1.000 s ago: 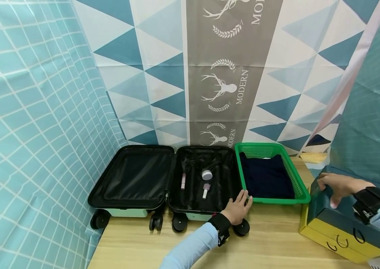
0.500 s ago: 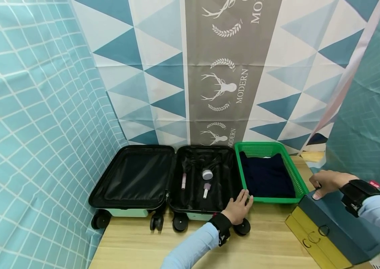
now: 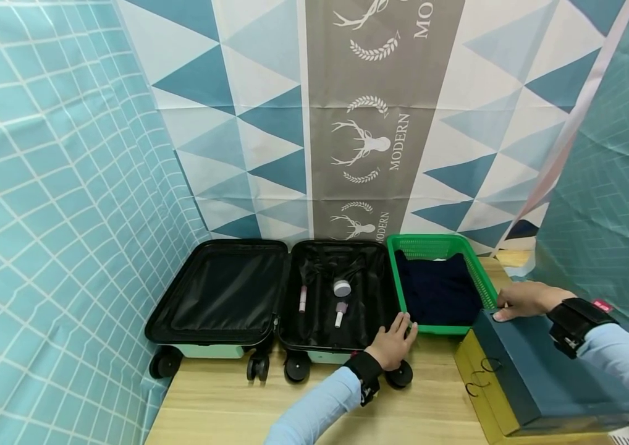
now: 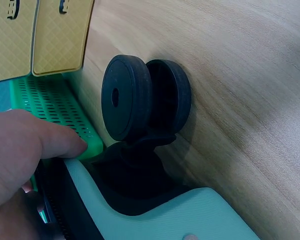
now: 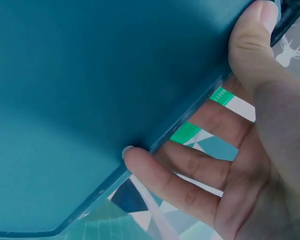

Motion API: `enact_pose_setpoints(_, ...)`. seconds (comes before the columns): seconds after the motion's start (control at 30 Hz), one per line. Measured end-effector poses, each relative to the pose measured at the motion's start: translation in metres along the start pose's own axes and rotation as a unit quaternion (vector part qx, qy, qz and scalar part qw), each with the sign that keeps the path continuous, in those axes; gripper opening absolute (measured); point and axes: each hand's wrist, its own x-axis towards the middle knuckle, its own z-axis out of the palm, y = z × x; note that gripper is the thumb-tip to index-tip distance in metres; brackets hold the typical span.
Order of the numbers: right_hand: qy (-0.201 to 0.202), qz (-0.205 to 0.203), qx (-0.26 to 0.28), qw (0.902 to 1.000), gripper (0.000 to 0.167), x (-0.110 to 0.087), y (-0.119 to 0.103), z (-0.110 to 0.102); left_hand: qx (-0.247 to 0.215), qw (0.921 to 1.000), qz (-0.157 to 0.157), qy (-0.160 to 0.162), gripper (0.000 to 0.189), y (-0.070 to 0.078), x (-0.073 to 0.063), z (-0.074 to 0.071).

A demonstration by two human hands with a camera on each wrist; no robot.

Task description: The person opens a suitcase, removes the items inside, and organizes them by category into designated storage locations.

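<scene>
My right hand grips the far edge of a dark blue and yellow drawer box with black ring pulls. In the right wrist view the thumb and the fingers lie along the rim of its blue panel. My left hand rests, fingers spread, on the near right corner of an open suitcase. In the left wrist view the left thumb lies beside the suitcase's black wheel. Inside the suitcase lie a pink tube, a round jar and a small white-capped bottle.
A green basket holding folded dark cloth stands right of the suitcase, close to the drawer box. The suitcase's other half lies open at left. Patterned cloth walls enclose the wooden table.
The drawer box has moved left and turned, with my right hand on its edge, coming close to the green basket. My left hand stays at the suitcase corner.
</scene>
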Motion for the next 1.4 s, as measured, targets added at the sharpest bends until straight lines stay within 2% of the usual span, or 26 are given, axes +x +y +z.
enact_pose_setpoints(0.33,0.028,0.027,-0.005,0.9992,0.041,0.003,-0.009,0.006,-0.005,0.9998,0.001,0.022,0.084,0.001,-0.002,0.002)
enact_pose_setpoints(0.43,0.033,0.026,-0.010,0.9991,0.042,0.002,-0.011,0.006,-0.012,0.9995,0.008,0.026,0.084,0.004,-0.003,-0.002)
enact_pose_setpoints(0.47,0.034,0.024,-0.013,0.9991,0.041,0.002,-0.011,0.006,-0.019,0.9991,0.016,0.034,0.082,0.005,-0.004,-0.005)
enact_pose_setpoints(0.53,0.035,0.022,-0.018,0.9990,0.040,0.003,-0.011,0.006,-0.029,0.9958,0.043,0.075,0.076,0.004,-0.006,-0.011)
enact_pose_setpoints(0.57,0.038,0.022,-0.020,0.9988,0.041,0.004,-0.012,0.007,-0.038,0.9918,0.062,0.105,0.073,0.004,-0.008,-0.015)
enact_pose_setpoints(0.6,0.042,0.021,-0.024,0.9986,0.041,0.006,-0.012,0.008,-0.053,0.9845,0.084,0.144,0.069,0.004,-0.010,-0.018)
enact_pose_setpoints(0.63,0.046,0.017,-0.028,0.9984,0.041,0.008,-0.013,0.008,-0.071,0.9744,0.109,0.183,0.065,0.004,-0.011,-0.020)
enact_pose_setpoints(0.7,0.051,0.015,-0.031,0.9981,0.042,0.011,-0.015,0.010,-0.106,0.9481,0.162,0.252,0.058,0.006,-0.016,-0.025)
enact_pose_setpoints(0.77,0.055,0.012,-0.032,0.9979,0.042,0.015,-0.016,0.011,-0.148,0.9212,0.209,0.292,0.055,0.009,-0.020,-0.028)
enact_pose_setpoints(0.8,0.055,0.010,-0.033,0.9979,0.041,0.016,-0.017,0.011,-0.165,0.9110,0.228,0.301,0.054,0.011,-0.023,-0.030)
enact_pose_setpoints(0.83,0.056,0.006,-0.035,0.9978,0.041,0.016,-0.017,0.012,-0.169,0.9071,0.241,0.301,0.054,0.013,-0.025,-0.031)
enact_pose_setpoints(0.9,0.058,0.008,-0.037,0.9976,0.039,0.017,-0.019,0.011,-0.171,0.9069,0.256,0.288,0.053,0.018,-0.029,-0.035)
enact_pose_setpoints(1.03,0.069,0.012,-0.036,0.9969,0.039,0.018,-0.024,0.007,-0.134,0.9268,0.251,0.245,0.054,0.025,-0.033,-0.039)
enact_pose_setpoints(1.17,0.070,0.018,-0.035,0.9968,0.041,0.018,-0.027,0.005,-0.108,0.9378,0.242,0.224,0.052,0.027,-0.033,-0.039)
enact_pose_setpoints(1.27,0.057,0.025,-0.033,0.9975,0.042,0.018,-0.028,0.006,-0.102,0.9370,0.247,0.225,0.049,0.026,-0.035,-0.037)
enact_pose_setpoints(1.4,0.049,0.032,-0.030,0.9979,0.043,0.017,-0.029,0.007,-0.106,0.9281,0.246,0.259,0.044,0.021,-0.040,-0.033)
